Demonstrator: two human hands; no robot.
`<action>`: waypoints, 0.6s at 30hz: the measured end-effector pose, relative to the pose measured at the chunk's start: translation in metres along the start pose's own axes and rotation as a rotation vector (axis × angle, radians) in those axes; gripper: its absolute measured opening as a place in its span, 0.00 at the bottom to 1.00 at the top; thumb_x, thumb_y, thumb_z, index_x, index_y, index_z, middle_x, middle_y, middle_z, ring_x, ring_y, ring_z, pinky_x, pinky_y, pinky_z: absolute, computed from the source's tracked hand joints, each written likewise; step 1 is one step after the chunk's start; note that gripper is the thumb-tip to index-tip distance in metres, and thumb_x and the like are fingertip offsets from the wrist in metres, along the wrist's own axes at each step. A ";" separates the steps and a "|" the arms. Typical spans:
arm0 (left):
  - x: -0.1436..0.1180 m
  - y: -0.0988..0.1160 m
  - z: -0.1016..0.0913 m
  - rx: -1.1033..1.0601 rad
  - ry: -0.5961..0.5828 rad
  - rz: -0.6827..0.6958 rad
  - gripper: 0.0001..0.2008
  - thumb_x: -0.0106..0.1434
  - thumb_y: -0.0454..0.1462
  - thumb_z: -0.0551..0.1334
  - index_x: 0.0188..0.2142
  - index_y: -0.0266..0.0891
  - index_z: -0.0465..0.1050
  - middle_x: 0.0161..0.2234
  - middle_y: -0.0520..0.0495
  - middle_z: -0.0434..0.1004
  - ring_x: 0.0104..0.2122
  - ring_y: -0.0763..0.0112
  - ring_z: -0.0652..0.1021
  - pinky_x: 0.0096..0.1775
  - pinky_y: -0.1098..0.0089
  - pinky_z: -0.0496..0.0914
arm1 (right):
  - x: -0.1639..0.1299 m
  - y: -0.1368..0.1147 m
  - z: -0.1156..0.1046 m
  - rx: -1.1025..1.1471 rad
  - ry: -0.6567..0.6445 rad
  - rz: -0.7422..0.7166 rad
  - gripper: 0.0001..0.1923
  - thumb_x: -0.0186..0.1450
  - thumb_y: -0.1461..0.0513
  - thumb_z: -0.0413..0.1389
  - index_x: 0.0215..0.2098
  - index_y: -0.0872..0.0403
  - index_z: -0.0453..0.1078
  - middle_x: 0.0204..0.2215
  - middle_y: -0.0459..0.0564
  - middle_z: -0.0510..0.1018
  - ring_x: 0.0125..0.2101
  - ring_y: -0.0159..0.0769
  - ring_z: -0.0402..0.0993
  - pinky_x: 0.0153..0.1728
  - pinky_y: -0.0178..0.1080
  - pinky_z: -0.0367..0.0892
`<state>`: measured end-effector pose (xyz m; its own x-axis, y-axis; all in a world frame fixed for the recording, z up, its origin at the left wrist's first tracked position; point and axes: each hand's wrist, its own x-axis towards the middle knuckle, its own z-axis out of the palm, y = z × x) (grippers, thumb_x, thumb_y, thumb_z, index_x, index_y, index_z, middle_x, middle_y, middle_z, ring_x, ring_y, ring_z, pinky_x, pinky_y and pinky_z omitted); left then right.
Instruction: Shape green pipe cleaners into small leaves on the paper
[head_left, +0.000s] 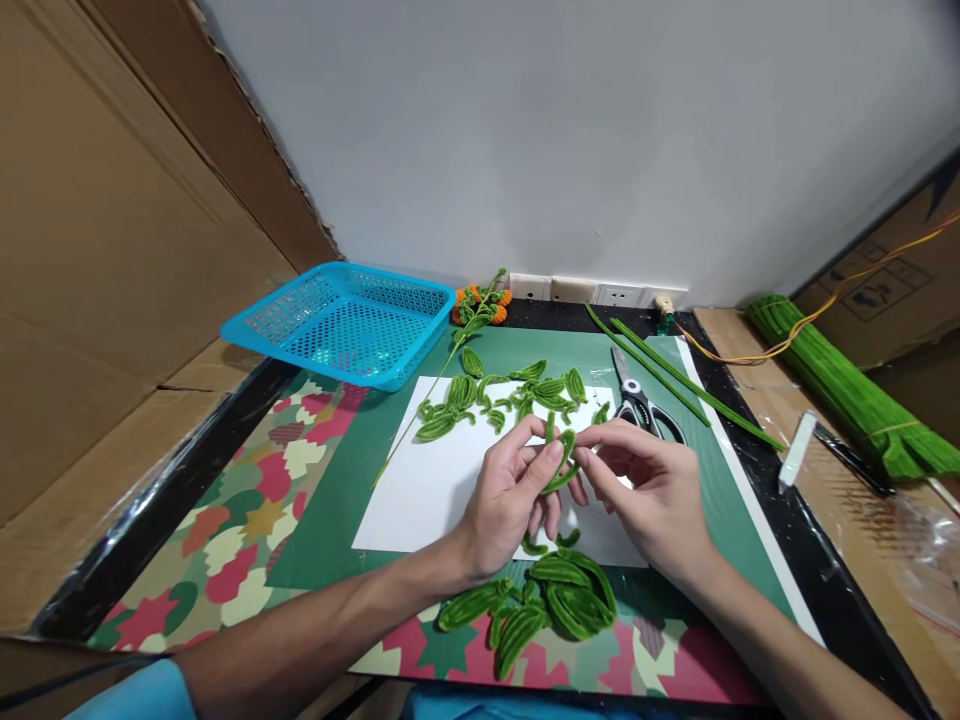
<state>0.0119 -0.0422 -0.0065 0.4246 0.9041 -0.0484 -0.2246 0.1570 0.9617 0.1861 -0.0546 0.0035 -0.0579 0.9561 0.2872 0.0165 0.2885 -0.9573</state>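
Pinched at chest height over the white paper sheet (435,480): a green fuzzy pipe-cleaner leaf (564,462), bent into a narrow loop, gripped between both hands. Left hand (510,495) half curled, thumb and forefinger closed on the loop's lower side, remaining fingers folded loosely beneath. Right hand (649,490) likewise closed at the fingertips on the loop's upper end, palm turned down, other fingers relaxed and fanned.

Just below both wrists, toward the body: a heap of larger green pipe-cleaner leaves (540,600), already coiled. Beyond the fingertips: a scatter of smaller green pipe-cleaner leaves (510,392) on the far part of the sheet. Just past the right hand's knuckles: black-handled scissors (637,400), blades pointing away. Further right of that hand: long straight green stems (675,385) and a thick bundle of green pipe cleaners (847,395). Far beyond the left hand: a blue perforated plastic basket (345,320), and near it a stem carrying orange pipe-cleaner flowers (480,305).

Best handled, judging from the grip, with short fingertip bends: holding the loop firm with the left pinch, shaping with the right, keeping the wire flat so the coils nest evenly. Worth avoiding hard kinks, since the wire core probably keeps any crease. Exact loop shape partly hidden by the fingers.
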 end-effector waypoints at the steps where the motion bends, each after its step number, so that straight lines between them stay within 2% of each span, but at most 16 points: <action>1: 0.000 0.000 0.000 0.002 0.000 -0.002 0.14 0.75 0.50 0.59 0.43 0.42 0.62 0.28 0.51 0.81 0.14 0.77 0.75 0.15 0.82 0.58 | -0.001 0.000 -0.001 -0.012 -0.006 -0.004 0.07 0.70 0.64 0.63 0.45 0.49 0.82 0.31 0.45 0.78 0.24 0.28 0.72 0.23 0.33 0.67; 6: 0.002 0.003 -0.001 0.039 -0.017 -0.043 0.15 0.75 0.50 0.59 0.43 0.41 0.62 0.27 0.50 0.82 0.13 0.77 0.74 0.15 0.82 0.58 | -0.002 0.001 0.000 -0.057 0.036 0.033 0.04 0.70 0.62 0.64 0.42 0.51 0.82 0.31 0.47 0.80 0.24 0.30 0.73 0.23 0.34 0.68; 10: 0.004 0.005 -0.002 0.075 -0.047 -0.069 0.16 0.75 0.50 0.59 0.42 0.40 0.64 0.28 0.48 0.82 0.14 0.77 0.75 0.15 0.80 0.61 | 0.000 0.003 0.003 0.009 0.072 0.094 0.09 0.69 0.59 0.65 0.47 0.51 0.79 0.34 0.48 0.82 0.23 0.31 0.74 0.20 0.34 0.68; 15: 0.005 0.004 -0.004 0.060 0.063 -0.014 0.14 0.74 0.49 0.61 0.42 0.41 0.65 0.30 0.51 0.82 0.13 0.79 0.73 0.14 0.81 0.61 | 0.003 0.003 0.004 0.079 0.010 0.137 0.09 0.71 0.58 0.63 0.49 0.51 0.78 0.34 0.47 0.80 0.24 0.30 0.76 0.20 0.32 0.67; 18: 0.006 0.004 -0.004 0.068 0.089 0.001 0.14 0.74 0.48 0.63 0.42 0.41 0.65 0.24 0.55 0.79 0.12 0.79 0.72 0.14 0.82 0.60 | 0.003 0.003 0.005 0.065 -0.031 0.166 0.09 0.70 0.56 0.64 0.45 0.52 0.78 0.32 0.48 0.80 0.26 0.32 0.77 0.21 0.32 0.68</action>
<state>0.0096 -0.0345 -0.0040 0.3440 0.9365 -0.0683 -0.1632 0.1313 0.9778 0.1812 -0.0506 0.0013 -0.0906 0.9880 0.1248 -0.0356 0.1220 -0.9919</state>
